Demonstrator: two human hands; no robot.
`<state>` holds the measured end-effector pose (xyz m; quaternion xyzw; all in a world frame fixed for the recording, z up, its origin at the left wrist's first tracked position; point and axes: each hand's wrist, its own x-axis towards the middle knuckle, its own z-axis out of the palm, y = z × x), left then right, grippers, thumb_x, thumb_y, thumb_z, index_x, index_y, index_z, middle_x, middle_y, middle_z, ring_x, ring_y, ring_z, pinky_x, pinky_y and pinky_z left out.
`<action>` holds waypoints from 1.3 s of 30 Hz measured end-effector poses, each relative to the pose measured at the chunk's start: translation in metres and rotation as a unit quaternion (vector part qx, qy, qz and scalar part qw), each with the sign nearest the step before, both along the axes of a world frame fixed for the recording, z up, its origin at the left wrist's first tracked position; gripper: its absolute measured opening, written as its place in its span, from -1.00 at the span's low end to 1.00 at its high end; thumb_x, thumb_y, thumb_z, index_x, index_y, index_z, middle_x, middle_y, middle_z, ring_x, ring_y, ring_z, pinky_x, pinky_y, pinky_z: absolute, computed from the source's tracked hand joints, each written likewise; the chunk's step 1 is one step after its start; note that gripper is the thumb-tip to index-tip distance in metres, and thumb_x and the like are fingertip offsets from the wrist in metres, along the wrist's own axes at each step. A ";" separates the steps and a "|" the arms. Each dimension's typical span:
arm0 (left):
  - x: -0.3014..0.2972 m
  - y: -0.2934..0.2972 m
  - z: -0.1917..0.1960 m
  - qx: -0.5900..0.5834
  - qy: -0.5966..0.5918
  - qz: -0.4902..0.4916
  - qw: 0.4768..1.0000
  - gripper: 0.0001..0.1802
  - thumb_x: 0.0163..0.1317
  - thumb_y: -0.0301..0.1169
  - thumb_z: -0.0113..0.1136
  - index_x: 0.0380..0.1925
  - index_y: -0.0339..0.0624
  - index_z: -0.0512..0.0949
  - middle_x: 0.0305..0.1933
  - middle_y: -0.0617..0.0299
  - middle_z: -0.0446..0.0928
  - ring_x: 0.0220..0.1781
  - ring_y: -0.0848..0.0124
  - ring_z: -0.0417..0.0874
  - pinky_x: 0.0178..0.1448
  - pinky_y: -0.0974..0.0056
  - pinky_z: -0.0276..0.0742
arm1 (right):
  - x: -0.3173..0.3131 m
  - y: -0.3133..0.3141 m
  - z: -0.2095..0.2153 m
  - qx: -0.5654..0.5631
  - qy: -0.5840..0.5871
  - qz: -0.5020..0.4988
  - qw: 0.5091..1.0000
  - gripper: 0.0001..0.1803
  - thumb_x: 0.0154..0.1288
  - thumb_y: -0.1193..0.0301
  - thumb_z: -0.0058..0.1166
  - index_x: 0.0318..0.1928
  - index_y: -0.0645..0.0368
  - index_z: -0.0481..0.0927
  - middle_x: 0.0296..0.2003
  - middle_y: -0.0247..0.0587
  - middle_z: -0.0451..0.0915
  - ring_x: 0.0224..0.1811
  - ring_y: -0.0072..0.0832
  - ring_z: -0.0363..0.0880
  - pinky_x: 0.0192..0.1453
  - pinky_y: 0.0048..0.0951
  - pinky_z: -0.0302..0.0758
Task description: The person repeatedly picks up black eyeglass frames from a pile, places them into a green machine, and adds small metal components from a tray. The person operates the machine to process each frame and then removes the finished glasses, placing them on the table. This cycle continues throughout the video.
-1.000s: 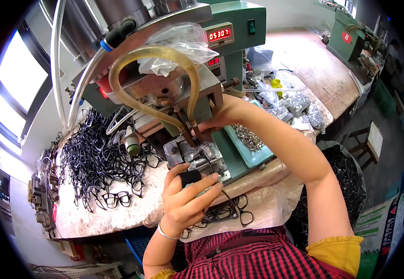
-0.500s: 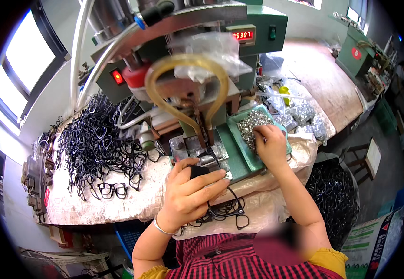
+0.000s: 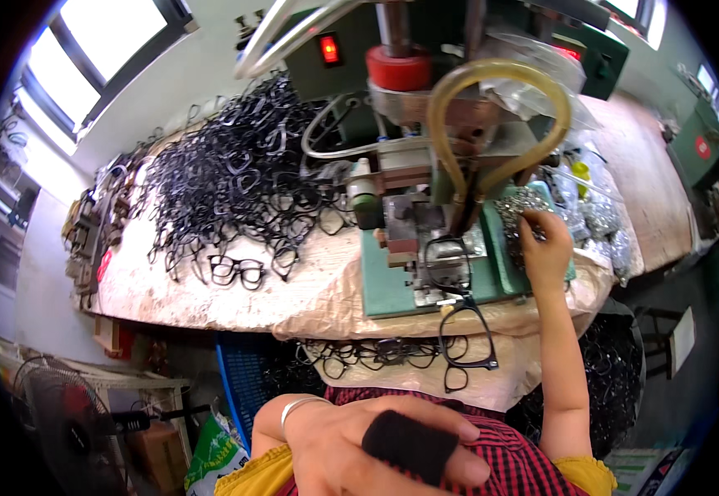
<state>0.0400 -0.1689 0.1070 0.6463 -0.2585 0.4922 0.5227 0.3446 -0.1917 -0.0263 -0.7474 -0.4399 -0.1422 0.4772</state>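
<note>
A black eyeglass frame [image 3: 492,361] sits at the machine's metal jig [image 3: 425,293], one rim over the jig and the other hanging past the base's front edge. Neither hand touches it. My left hand [image 3: 334,442] is close in front of my chest, fingers stretched out, a black cover on one finger; nothing shows in it. Over the green tray [image 3: 504,277], my right hand [image 3: 548,252] dips its pinched fingertips into small shiny metal parts [image 3: 518,205]. What the fingertips hold, if anything, is too small to make out.
A big heap of black eyeglass frames [image 3: 235,178] covers the table's left side. More frames [image 3: 367,351] lie on the cloth by my lap. The green press [image 3: 392,70] with a yellowish hose [image 3: 504,70] rises ahead. A blue basket [image 3: 235,388] stands below.
My left hand has let go of the eyeglass frame and drawn back toward my chest. My right hand stays at the metal parts. The view has swung left.
</note>
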 end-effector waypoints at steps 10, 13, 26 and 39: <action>-0.084 0.099 -0.024 -0.112 0.133 0.540 0.824 -0.79 0.36 -0.56 0.03 -0.05 -0.26 0.54 0.14 -0.05 0.54 0.13 0.15 0.56 0.35 0.04 0.38 | -0.014 0.022 0.029 -0.111 -0.095 0.059 0.988 -0.84 0.19 0.41 0.25 -0.24 0.18 0.72 -0.17 -0.08 0.69 -0.05 -0.11 0.61 -0.02 -0.18 0.55; -0.143 0.166 -0.067 -0.023 0.346 0.691 0.635 -0.63 0.20 -0.68 0.11 0.03 -0.28 0.57 -0.02 0.08 0.65 -0.03 0.17 0.64 0.11 0.19 0.54 | 0.000 0.003 0.016 -0.151 -0.161 -0.005 0.975 -0.84 0.10 0.40 0.29 -0.28 0.17 0.71 -0.10 -0.12 0.66 0.04 -0.13 0.57 0.00 -0.18 0.55; -0.161 0.248 -0.155 0.181 0.616 0.627 0.441 -0.66 0.10 -0.62 0.14 -0.09 -0.13 0.59 -0.37 0.02 0.61 -0.37 0.05 0.59 -0.24 0.04 0.50 | 0.012 -0.015 0.011 -0.032 0.041 0.006 0.999 -0.88 0.15 0.52 0.26 -0.27 0.23 0.74 -0.28 -0.12 0.70 -0.22 -0.21 0.65 -0.07 -0.32 0.54; 0.017 0.098 -0.013 -0.081 0.042 0.276 0.957 -0.86 0.45 -0.45 0.08 -0.10 -0.27 0.55 -0.07 0.01 0.62 -0.19 0.23 0.64 -0.08 0.27 0.58 | -0.080 0.021 0.068 0.162 0.350 0.309 0.869 -0.29 0.15 0.60 0.28 0.33 0.40 0.31 -0.30 -0.18 0.70 0.00 -0.49 0.62 0.23 -0.44 0.41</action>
